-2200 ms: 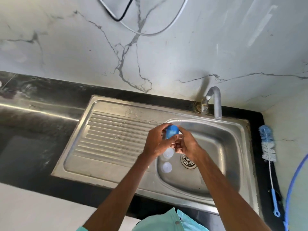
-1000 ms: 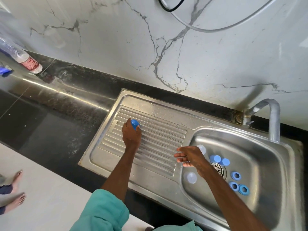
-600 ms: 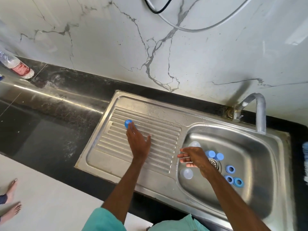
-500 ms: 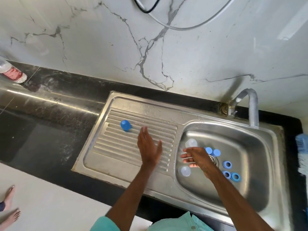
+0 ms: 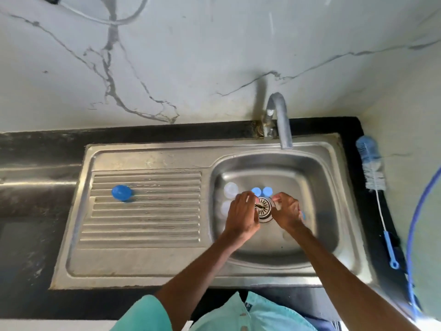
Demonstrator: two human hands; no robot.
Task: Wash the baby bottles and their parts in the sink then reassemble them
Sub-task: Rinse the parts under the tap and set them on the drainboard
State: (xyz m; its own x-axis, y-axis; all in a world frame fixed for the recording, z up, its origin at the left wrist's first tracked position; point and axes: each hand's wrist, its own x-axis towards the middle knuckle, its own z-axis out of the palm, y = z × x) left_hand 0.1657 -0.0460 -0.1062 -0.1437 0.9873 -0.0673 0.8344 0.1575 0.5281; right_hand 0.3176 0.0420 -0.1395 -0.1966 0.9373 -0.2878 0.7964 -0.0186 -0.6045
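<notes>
Your left hand point(image 5: 241, 216) has let go of the blue cap point(image 5: 121, 193), now alone on the drainboard point(image 5: 148, 223), and rejoined your right hand point(image 5: 285, 211) over the drain point(image 5: 263, 209). Both curl downward; whether either holds anything I cannot tell. The clear parts point(image 5: 231, 189) lie just left of your left hand, the nearer one; two small blue lids point(image 5: 267, 191) sit just beyond its fingertips

Back wall: white marble-look wall point(image 5: 214, 56) with grey veins, rising from the counter.
Side wall: plain pale wall point(image 5: 405, 91) meeting it at the right corner.
Counter: glossy black stone countertop point(image 5: 35, 211), streaked and dusty at left.
Cables: thin white cable point(image 5: 107, 20) looping near a black cable point(image 5: 51, 1), high up.
Hose: blue flexible hose point(image 5: 415, 223) curving down the right edge.
Floor: pale strip point(image 5: 59, 325) below the counter front.
Light: soft, even.
</notes>
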